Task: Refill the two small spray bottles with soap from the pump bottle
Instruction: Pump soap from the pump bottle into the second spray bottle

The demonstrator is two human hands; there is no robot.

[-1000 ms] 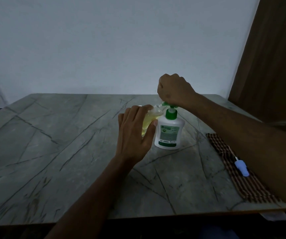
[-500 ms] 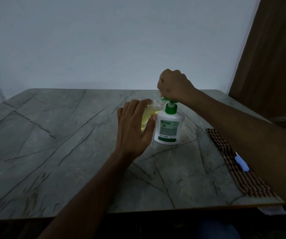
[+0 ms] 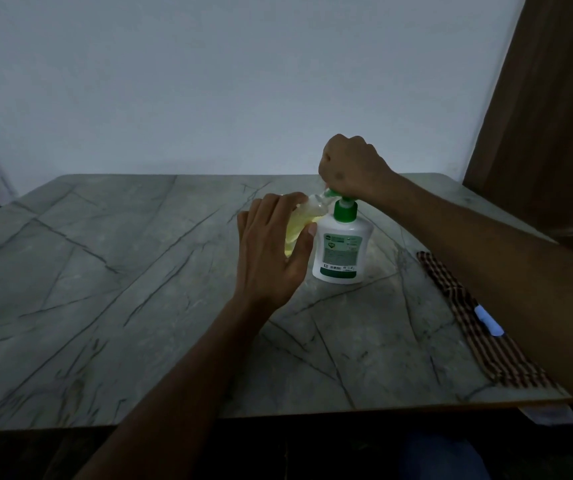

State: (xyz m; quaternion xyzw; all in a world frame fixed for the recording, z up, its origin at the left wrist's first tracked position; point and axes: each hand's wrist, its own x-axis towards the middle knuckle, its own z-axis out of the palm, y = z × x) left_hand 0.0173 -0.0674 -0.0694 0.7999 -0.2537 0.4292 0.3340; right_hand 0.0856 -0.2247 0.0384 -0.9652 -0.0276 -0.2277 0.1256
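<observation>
Left hand (image 3: pixel 271 251) grips the tilted spray bottle (image 3: pixel 300 223) at nine o'clock of the pump bottle (image 3: pixel 342 251); right hand (image 3: pixel 351 168) fisted on its pump

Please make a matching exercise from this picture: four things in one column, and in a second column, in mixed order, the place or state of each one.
Things:
1. pump bottle
2. small spray bottle
3. striped cloth
4. blue spray cap

Places or states:
A. lies on the striped cloth
B. held tilted in the left hand, mouth at the nozzle
C. stands upright on the table, the right hand on its pump
D. lies flat near the table's right edge

Pairs: 1-C, 2-B, 3-D, 4-A
</observation>
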